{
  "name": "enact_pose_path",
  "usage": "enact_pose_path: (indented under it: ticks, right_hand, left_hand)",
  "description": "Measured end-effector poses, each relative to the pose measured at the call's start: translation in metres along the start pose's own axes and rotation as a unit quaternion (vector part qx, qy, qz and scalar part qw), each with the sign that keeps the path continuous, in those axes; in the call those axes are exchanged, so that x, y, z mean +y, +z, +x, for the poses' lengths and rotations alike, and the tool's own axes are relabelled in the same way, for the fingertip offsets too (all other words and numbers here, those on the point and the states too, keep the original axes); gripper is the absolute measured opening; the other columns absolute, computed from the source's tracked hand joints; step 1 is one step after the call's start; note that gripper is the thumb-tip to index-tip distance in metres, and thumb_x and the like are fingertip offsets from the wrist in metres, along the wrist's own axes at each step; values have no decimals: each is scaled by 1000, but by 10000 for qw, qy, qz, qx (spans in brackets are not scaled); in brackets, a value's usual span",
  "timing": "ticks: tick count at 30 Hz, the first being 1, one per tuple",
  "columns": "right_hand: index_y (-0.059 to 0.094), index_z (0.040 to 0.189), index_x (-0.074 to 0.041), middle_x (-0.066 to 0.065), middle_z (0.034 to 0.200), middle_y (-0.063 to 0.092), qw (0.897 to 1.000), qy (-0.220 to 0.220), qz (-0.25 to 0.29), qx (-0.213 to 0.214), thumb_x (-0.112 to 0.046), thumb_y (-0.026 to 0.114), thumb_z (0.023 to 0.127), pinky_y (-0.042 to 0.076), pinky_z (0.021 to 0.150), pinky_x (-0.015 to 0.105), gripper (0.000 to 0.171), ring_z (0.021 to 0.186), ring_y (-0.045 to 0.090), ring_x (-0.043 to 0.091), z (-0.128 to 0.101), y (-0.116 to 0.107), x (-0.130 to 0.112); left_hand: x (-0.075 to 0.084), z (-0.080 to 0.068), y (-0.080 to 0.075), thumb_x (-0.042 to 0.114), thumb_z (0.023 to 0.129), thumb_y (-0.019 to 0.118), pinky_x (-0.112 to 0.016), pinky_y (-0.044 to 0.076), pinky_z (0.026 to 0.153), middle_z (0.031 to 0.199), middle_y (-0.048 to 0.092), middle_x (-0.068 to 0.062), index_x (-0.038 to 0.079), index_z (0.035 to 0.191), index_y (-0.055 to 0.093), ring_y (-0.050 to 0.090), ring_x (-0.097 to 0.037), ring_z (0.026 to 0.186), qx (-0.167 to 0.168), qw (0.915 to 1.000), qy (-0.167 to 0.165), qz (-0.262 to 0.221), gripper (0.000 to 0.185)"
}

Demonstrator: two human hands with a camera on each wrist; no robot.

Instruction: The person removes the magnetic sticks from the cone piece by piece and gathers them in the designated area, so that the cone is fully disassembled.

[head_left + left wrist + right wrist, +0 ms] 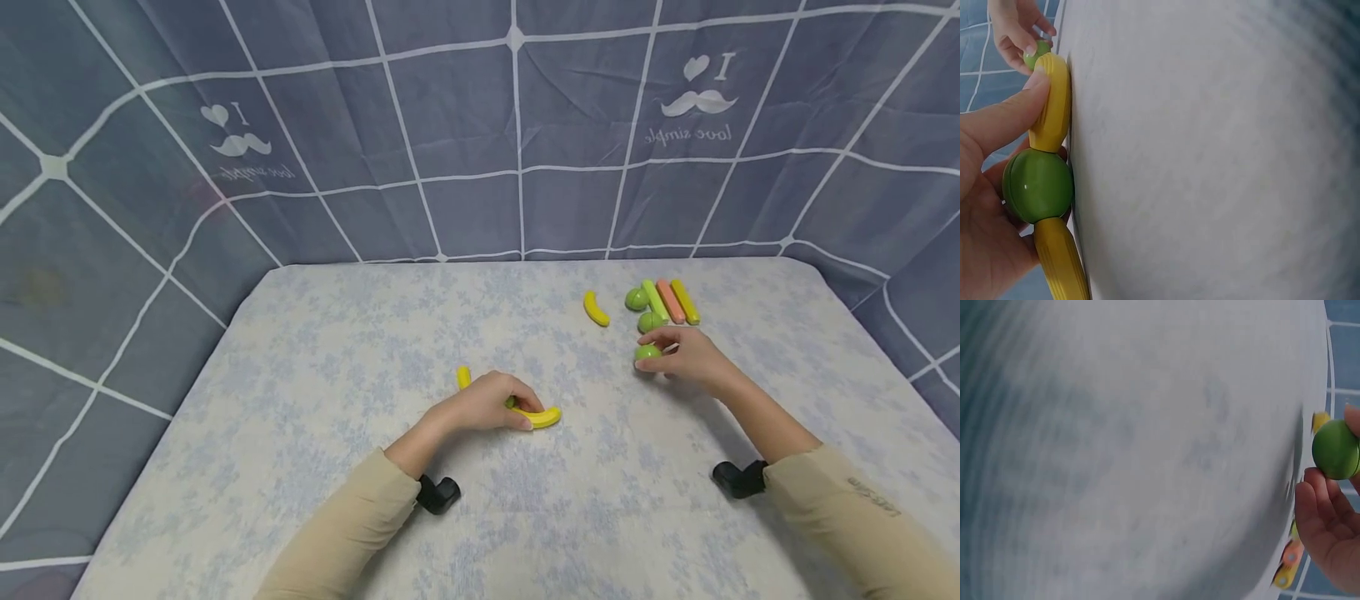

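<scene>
My left hand [480, 403] pinches a curved yellow piece [547, 417] between thumb and fingers, low over the table. In the left wrist view, that yellow piece [1052, 109] touches a green ball [1040, 186], and a second ridged yellow piece [1062, 259] meets the ball's other side. The far end of this second yellow piece [464, 377] shows beyond the hand in the head view. My right hand [688, 358] holds another green ball [647, 353] by thumb and fingers, near the back right pieces. Its ball [1335, 450] is partly cut off in the right wrist view.
Two green balls [637, 299] lie at the back right beside a light green stick [654, 300], an orange stick [671, 302] and a yellow stick [686, 302]. A loose curved yellow piece [596, 308] lies left of them. A blue-grey curtain [450, 125] hangs behind the patterned table [360, 333].
</scene>
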State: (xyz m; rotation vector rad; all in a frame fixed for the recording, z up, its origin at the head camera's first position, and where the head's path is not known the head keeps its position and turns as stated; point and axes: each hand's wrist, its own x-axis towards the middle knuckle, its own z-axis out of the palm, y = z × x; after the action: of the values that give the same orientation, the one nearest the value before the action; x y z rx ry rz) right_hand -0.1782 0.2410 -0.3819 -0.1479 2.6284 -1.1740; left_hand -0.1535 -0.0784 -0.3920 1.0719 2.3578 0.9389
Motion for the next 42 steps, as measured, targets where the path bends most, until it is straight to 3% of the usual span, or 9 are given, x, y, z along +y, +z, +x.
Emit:
enact_pose_path:
  ticks: [7, 15, 25, 42]
  right_hand:
    - [54, 121, 8, 24, 113, 48, 9997, 184, -68, 175, -17, 72, 81, 50, 68, 30, 50, 97, 51, 33, 3, -9, 7]
    - [56, 118, 6, 25, 113, 51, 9982, 128, -369, 456, -15, 74, 79, 48, 66, 27, 48, 98, 52, 37, 7, -14, 13]
    - [56, 117, 6, 25, 112, 52, 9963, 61, -516, 678, -15, 75, 78, 49, 68, 30, 48, 98, 53, 38, 10, -14, 15]
    - [56, 117, 4, 25, 113, 52, 9965, 145, -541, 614, -18, 76, 78, 47, 68, 28, 50, 101, 51, 37, 13, -14, 13]
  left_hand:
    - [2, 2, 2, 8, 82, 71, -20, 45, 73, 94, 67, 2, 9, 102, 71, 56, -6, 81, 33, 9998, -159, 75, 20]
    - [4, 2, 2, 8, 83, 70, -21, 45, 74, 95, 67, 2, 9, 102, 71, 56, -7, 83, 44, 9998, -187, 100, 20]
    - [4, 3, 1, 9, 83, 70, -21, 45, 73, 93, 67, 2, 10, 101, 71, 56, -7, 82, 46, 9995, -288, 92, 19]
    - [5, 3, 0, 10, 83, 71, -21, 45, 76, 95, 67, 2, 9, 102, 71, 57, -8, 85, 41, 9995, -301, 99, 20]
